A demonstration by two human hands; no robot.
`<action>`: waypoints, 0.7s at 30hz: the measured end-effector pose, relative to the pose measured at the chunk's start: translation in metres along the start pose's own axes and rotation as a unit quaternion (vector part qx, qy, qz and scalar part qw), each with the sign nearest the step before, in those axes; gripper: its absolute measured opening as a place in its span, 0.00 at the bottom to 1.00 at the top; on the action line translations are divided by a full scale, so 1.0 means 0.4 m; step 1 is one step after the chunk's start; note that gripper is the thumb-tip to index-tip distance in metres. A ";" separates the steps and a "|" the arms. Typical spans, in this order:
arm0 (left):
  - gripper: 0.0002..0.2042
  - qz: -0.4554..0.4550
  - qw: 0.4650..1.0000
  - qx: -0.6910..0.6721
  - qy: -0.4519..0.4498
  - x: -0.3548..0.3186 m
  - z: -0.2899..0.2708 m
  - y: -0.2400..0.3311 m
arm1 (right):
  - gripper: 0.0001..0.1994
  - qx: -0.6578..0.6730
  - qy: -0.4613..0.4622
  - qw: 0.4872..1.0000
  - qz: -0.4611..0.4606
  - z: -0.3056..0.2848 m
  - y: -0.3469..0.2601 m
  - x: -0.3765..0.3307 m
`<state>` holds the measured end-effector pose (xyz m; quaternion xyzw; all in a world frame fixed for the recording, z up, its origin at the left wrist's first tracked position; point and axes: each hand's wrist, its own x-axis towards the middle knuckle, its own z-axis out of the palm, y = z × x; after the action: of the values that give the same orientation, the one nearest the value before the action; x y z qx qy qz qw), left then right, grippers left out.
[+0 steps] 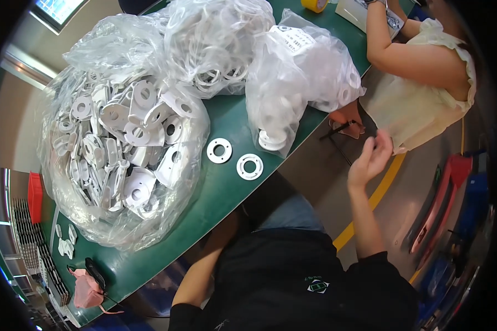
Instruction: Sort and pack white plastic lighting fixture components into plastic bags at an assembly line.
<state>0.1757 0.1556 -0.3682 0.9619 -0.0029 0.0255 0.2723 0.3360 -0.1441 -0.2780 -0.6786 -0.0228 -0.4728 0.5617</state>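
My right hand (371, 160) is raised off the table's right side, over the floor, with its fingers loosely bent and apart and nothing in it. My left forearm (197, 276) reaches toward the table edge; its hand is lost in shadow there, so the fingers do not show. Two flat white plastic rings (219, 150) with small holes lie side by side on the green table (204, 207). Left of them, a large open clear bag (196, 182) is full of white plastic brackets (139, 187), each with a round opening.
A clear bag of white hoops (215, 49) and a labelled bag of white parts (281, 83) stand farther back. Small white pieces (66, 243) and a pink pouch (88, 288) lie at the left end. A co-worker (425, 83) sits at the right, near yellow tape (315, 4).
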 end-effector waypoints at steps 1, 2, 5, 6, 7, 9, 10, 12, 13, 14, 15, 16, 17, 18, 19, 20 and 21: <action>0.16 0.004 1.000 -0.012 -0.008 0.014 0.064 -0.016 | 0.13 -0.035 -0.016 0.999 0.013 -0.033 0.005 -0.042; 0.17 0.089 0.986 0.140 0.012 0.029 0.127 -0.017 | 0.13 -0.057 -0.046 0.996 0.059 -0.068 0.019 -0.094; 0.16 0.136 0.961 0.232 0.068 0.017 0.245 -0.115 | 0.13 -0.047 -0.103 0.977 0.183 -0.069 -0.030 -0.229; 0.15 0.108 0.977 0.158 0.092 0.010 0.267 -0.137 | 0.13 -0.016 -0.119 0.970 0.213 -0.067 -0.046 -0.265; 0.15 0.098 0.979 0.160 0.078 -0.016 0.285 -0.162 | 0.13 -0.052 -0.166 0.960 0.220 -0.071 -0.026 -0.326; 0.15 0.097 0.981 0.158 0.049 -0.030 0.300 -0.159 | 0.13 -0.029 -0.188 0.950 0.249 -0.082 -0.039 -0.355; 0.15 0.101 0.982 0.157 0.039 -0.020 0.297 -0.148 | 0.13 -0.029 -0.198 0.943 0.264 -0.085 -0.047 -0.353; 0.15 0.105 0.981 0.160 0.017 -0.008 0.286 -0.135 | 0.13 -0.018 -0.213 0.936 0.278 -0.091 -0.046 -0.361; 0.15 0.107 0.981 0.162 0.005 -0.003 0.280 -0.130 | 0.13 -0.010 -0.222 0.930 0.292 -0.093 -0.050 -0.363; 0.15 0.107 0.981 0.163 -0.006 0.001 0.274 -0.121 | 0.12 -0.019 -0.232 0.934 0.272 -0.088 -0.056 -0.354; 0.14 0.108 0.980 0.165 -0.017 0.005 0.267 -0.113 | 0.12 -0.017 -0.229 0.935 0.269 -0.088 -0.053 -0.343; 0.14 0.109 0.980 0.166 -0.031 0.004 0.261 -0.107 | 0.13 -0.017 -0.243 0.935 0.259 -0.091 -0.056 -0.340; 0.14 0.110 0.979 0.167 -0.044 0.004 0.255 -0.100 | 0.13 -0.018 -0.256 0.934 0.248 -0.094 -0.056 -0.338; 0.14 0.112 0.978 0.168 -0.058 0.006 0.249 -0.092 | 0.13 -0.019 -0.253 0.935 0.246 -0.096 -0.053 -0.335; 0.14 0.112 0.977 0.170 -0.069 0.009 0.241 -0.085 | 0.13 -0.012 -0.248 0.932 0.265 -0.098 -0.047 -0.333; 0.14 0.112 0.976 0.171 -0.080 0.014 0.232 -0.077 | 0.12 -0.004 -0.242 0.928 0.283 -0.097 -0.043 -0.329; 0.14 0.113 0.974 0.173 -0.090 0.022 0.220 -0.069 | 0.12 -0.003 -0.240 0.930 0.279 -0.097 -0.045 -0.325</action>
<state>0.1894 0.1328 -0.4570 0.9862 -0.1317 -0.0306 0.0958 0.2301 -0.1029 -0.3543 -0.7523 0.0347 -0.1205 0.6468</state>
